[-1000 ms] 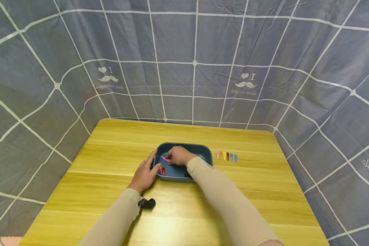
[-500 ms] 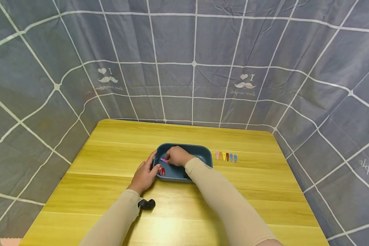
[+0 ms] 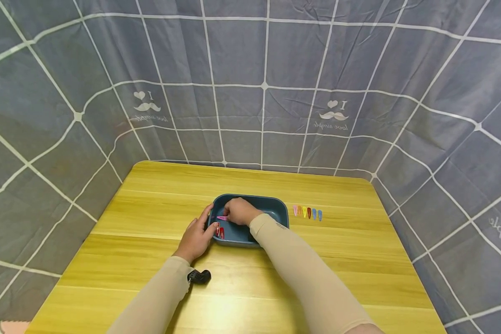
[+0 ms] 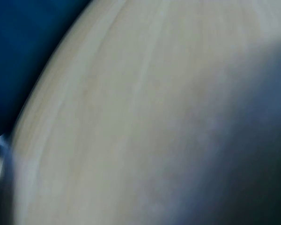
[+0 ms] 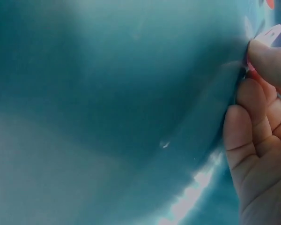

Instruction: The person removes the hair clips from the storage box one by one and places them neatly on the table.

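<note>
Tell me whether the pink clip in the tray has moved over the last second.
Yes, slightly: judged against the tray, the pink clip's free end has swung nearer the red clips.

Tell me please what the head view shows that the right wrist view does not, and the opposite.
Only the head view: the left hand resting against the tray, six hair clips in a row on the wooden table, and the grey curtain behind.

Only the right wrist view: the palm side of the right hand, with its curled fingers seen close.

Both: the right hand pinching a pink clip inside the tray. A red spot at the wrist view's edge is too small to name.
</note>
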A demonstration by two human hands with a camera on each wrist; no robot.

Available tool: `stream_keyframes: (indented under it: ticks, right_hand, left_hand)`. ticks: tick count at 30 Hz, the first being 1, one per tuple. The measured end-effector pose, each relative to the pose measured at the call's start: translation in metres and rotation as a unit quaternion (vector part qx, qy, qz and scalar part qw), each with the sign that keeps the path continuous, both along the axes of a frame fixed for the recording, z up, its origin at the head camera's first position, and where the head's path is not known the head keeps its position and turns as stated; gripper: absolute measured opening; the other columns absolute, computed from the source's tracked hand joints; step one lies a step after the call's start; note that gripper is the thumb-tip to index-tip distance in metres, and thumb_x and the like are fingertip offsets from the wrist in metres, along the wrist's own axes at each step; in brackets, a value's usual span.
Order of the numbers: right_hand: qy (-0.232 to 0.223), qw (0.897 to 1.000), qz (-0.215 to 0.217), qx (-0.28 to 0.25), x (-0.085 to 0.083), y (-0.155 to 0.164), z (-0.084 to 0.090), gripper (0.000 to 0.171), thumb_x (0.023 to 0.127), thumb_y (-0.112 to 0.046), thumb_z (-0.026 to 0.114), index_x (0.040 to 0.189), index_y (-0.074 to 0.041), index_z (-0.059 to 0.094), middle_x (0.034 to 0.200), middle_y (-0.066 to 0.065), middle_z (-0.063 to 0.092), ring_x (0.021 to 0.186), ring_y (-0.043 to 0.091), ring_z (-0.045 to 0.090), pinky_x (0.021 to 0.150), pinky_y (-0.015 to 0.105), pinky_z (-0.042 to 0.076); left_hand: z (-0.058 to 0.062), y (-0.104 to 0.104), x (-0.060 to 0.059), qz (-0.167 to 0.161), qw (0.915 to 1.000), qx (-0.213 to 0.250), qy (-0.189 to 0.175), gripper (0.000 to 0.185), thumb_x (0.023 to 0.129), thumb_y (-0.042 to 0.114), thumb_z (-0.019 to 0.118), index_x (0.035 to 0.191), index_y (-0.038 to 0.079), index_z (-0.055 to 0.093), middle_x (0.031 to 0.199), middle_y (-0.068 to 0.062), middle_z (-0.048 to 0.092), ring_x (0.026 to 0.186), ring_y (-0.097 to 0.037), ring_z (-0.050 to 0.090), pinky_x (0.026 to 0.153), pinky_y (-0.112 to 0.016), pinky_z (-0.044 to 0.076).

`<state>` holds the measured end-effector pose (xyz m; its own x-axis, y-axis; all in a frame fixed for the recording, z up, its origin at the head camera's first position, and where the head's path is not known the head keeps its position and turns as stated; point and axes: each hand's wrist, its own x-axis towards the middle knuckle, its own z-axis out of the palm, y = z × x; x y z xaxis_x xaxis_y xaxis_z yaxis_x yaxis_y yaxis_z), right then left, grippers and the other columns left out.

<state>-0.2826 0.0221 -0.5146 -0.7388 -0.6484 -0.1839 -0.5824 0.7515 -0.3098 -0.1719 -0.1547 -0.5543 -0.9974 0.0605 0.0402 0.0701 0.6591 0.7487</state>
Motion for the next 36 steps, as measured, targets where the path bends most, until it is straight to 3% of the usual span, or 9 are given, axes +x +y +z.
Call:
stream_keyframes:
  ticks: [4,9,16,27,32,36]
  right_hand:
    - [-0.018,1.0,-0.011,0.0,0.001,0.001,0.003,0.016,0.102,-0.014,0.067,0.11,-0.013,0.081,0.104,-0.002,0.078,0.087,0.01,0.063,0.091,0.027,0.06]
    - [-0.028,1.0,-0.001,0.003,0.003,0.005,0.007,0.019,0.103,-0.013,0.064,0.113,-0.014,0.081,0.108,-0.003,0.079,0.091,0.009,0.064,0.096,0.028,0.059]
    - [-0.041,0.999,-0.007,-0.019,0.004,0.014,0.011,0.02,0.105,-0.017,0.064,0.11,-0.016,0.082,0.11,-0.004,0.08,0.093,0.009,0.068,0.093,0.027,0.059]
    - [-0.067,0.994,-0.017,-0.082,0.001,0.033,0.023,0.019,0.105,-0.021,0.066,0.111,-0.015,0.083,0.108,-0.002,0.079,0.086,0.01,0.063,0.082,0.026,0.056]
    - [-0.089,0.989,-0.034,-0.116,-0.001,0.044,0.032,0.025,0.106,-0.02,0.06,0.113,-0.01,0.082,0.118,0.001,0.079,0.097,0.013,0.069,0.089,0.03,0.06]
    - [-0.109,0.981,-0.054,-0.154,-0.003,0.053,0.04,0.024,0.104,-0.022,0.065,0.117,-0.008,0.08,0.115,0.002,0.079,0.098,0.014,0.071,0.09,0.032,0.061]
  left_hand:
    - [0.001,0.001,0.0,-0.002,1.0,0.002,0.0,0.063,0.11,0.043,0.051,0.168,0.037,0.025,0.158,-0.016,0.053,0.149,-0.048,0.044,0.13,-0.065,0.02]
    - [0.0,0.002,0.0,0.002,1.0,0.0,-0.002,0.063,0.11,0.044,0.051,0.167,0.039,0.025,0.159,-0.017,0.053,0.152,-0.052,0.037,0.127,-0.068,0.024]
    - [0.003,0.004,0.002,0.003,1.0,-0.001,-0.005,0.063,0.11,0.041,0.051,0.168,0.038,0.025,0.159,-0.017,0.052,0.153,-0.053,0.035,0.127,-0.068,0.025]
    - [0.004,0.003,0.004,0.011,0.9999,-0.005,-0.009,0.064,0.11,0.043,0.052,0.167,0.038,0.025,0.16,-0.016,0.052,0.152,-0.054,0.035,0.123,-0.071,0.031]
    - [0.004,0.003,0.004,0.014,0.9998,-0.002,-0.013,0.063,0.11,0.044,0.05,0.168,0.039,0.024,0.162,-0.016,0.049,0.153,-0.054,0.033,0.124,-0.071,0.028]
    - [0.005,0.002,0.004,0.013,0.9998,-0.005,-0.015,0.063,0.111,0.043,0.049,0.168,0.038,0.023,0.163,-0.017,0.047,0.154,-0.055,0.031,0.125,-0.071,0.025]
